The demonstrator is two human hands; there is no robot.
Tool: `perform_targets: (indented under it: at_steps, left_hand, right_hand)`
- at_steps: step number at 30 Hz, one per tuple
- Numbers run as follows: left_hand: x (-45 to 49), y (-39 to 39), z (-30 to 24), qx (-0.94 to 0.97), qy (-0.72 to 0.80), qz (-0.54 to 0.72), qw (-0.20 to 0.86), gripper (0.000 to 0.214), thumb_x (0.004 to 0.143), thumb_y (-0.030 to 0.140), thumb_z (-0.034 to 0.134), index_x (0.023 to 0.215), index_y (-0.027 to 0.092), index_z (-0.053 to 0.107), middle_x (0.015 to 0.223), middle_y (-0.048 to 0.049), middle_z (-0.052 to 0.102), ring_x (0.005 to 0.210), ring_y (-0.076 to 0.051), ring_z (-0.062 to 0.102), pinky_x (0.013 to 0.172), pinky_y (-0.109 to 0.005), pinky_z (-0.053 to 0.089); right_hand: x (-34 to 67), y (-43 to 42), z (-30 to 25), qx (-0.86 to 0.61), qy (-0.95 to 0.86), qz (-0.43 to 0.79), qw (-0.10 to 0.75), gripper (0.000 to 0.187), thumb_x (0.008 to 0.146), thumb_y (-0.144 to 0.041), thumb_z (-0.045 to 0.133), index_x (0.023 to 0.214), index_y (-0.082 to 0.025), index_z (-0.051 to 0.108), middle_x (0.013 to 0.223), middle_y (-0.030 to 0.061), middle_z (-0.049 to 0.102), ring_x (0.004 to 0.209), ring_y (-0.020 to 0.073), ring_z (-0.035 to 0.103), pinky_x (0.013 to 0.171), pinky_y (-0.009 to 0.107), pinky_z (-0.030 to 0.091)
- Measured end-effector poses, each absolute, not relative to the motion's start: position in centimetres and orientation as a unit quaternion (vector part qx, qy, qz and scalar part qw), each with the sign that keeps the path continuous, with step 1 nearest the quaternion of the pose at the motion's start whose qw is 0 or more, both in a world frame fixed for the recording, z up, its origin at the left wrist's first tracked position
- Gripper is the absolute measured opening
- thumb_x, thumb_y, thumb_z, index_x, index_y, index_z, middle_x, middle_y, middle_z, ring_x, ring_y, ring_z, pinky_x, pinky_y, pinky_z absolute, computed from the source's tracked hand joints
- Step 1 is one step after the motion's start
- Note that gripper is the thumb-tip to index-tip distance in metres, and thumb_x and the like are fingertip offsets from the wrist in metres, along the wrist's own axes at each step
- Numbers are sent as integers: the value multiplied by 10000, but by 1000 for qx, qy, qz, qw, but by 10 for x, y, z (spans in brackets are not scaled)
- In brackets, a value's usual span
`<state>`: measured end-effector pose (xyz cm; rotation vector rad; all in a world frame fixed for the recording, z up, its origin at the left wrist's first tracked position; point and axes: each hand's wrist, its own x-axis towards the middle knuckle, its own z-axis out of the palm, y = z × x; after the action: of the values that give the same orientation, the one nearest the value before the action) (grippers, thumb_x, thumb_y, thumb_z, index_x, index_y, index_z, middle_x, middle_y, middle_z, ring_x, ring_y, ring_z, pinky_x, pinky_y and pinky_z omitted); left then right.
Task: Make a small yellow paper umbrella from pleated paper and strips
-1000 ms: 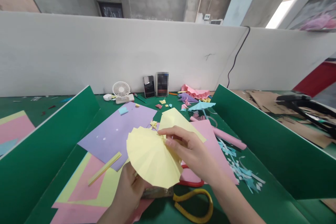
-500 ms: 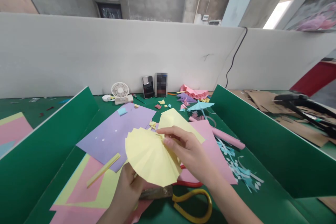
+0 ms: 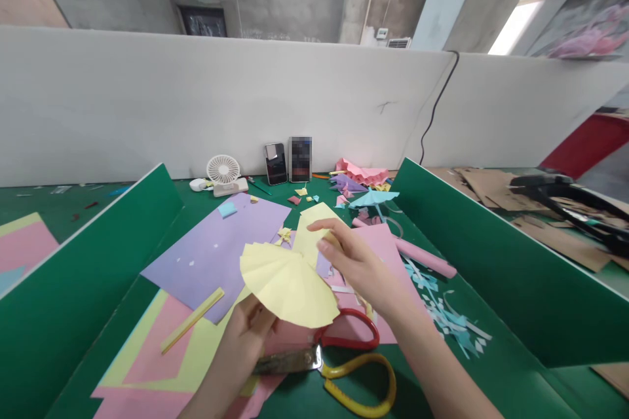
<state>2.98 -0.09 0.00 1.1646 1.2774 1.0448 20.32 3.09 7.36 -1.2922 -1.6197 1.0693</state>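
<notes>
The left hand (image 3: pixel 248 324) grips the yellow parasol (image 3: pixel 287 285) from below; the canopy covers the exact hold. The parasol sits between the hands, tilted and raised over the desk (image 3: pixel 304 399). The right hand (image 3: pixel 352 258) hovers just beside the canopy, thumb and forefinger parted, touching nothing that shows.

Most in the way are the scissors (image 3: pixel 317 359), lying between the wrists: the blades run in under the left hand, and the red and yellow handles spread toward the right forearm. Pink and yellow sheets (image 3: pixel 162 334) are stacked left of the left hand, with a yellow stick (image 3: pixel 191 321) on top. A purple sheet (image 3: pixel 211 255) spreads beyond that hand. A yellow sheet (image 3: pixel 314 219) lies just past the right fingertips, and a pink sheet (image 3: pixel 383 239) reaches under the right hand and forearm, which hide part of it.

To the right of the right hand are a pink roll (image 3: pixel 426 258) and blue strips (image 3: pixel 455 321); beyond it stands a blue parasol (image 3: pixel 376 198). Farther off, ahead of both hands, are a fan (image 3: pixel 223 170) and two phones (image 3: pixel 275 163). Green boards (image 3: pixel 122 255) wall in both sides.
</notes>
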Motion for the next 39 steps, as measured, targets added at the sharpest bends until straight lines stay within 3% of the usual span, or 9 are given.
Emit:
perform_targets:
  at_steps: [3,6,8,13,19,23,29,33,39]
  left_hand:
    - [31,-1,1,470,520,434,566,179,704,340,579,634,176,568,555,11,553,568,-144,513,534,-232,405]
    - [32,-2,3,471,496,424,594,238,704,393,583,803,183,637,767,-45,666,799,-213,590,689,-270,460]
    - [32,-2,4,475,490,414,602,279,707,405,577,862,186,653,879,-66,683,889,-240,589,744,-291,463]
    - [33,-2,8,465,516,414,589,291,697,393,590,878,176,660,860,-69,691,828,-246,612,743,-329,476]
    - [32,2,14,496,526,406,559,222,687,387,596,710,173,646,631,-45,667,737,-243,622,671,-299,485]
    - [32,3,17,472,523,420,572,270,696,369,582,869,175,657,851,-75,698,881,-260,608,766,-319,470]
    - [35,5,17,398,433,437,680,364,719,289,583,1074,206,591,1108,-73,634,1000,-236,574,808,-311,464]
    - [36,5,16,378,412,447,698,409,726,246,595,1132,213,556,1165,-72,604,1041,-222,557,839,-294,449]
    - [36,4,16,387,414,464,681,432,725,311,612,1142,221,547,1201,-79,581,1068,-238,543,840,-308,455]
  right_hand:
    - [208,33,75,-473,-640,510,327,234,801,-338,523,994,-223,590,675,-30,463,638,123,471,554,224,363]
    - [208,35,72,-446,-649,527,319,162,776,-321,565,858,-201,639,809,8,568,726,142,505,601,233,383]
    - [208,35,70,-443,-658,516,324,124,774,-306,569,765,-196,625,753,-4,562,672,129,482,568,227,364]
    - [206,35,67,-433,-677,491,336,129,800,-268,530,699,-194,557,644,-40,481,582,99,413,509,207,305]
    - [202,33,68,-444,-699,449,336,124,820,-221,487,717,-204,553,646,-39,486,591,103,427,517,206,318]
    - [197,33,67,-455,-706,436,324,121,817,-214,476,718,-201,544,677,-29,515,623,114,451,537,211,331]
    - [195,33,65,-447,-702,450,325,115,816,-206,459,735,-197,541,738,-16,544,690,127,476,587,215,350]
    - [196,34,65,-445,-699,456,324,116,814,-203,463,728,-190,539,739,-12,542,688,127,471,587,216,347]
    - [196,35,60,-450,-710,440,316,126,822,-199,446,733,-198,536,743,-17,549,689,126,471,580,219,336]
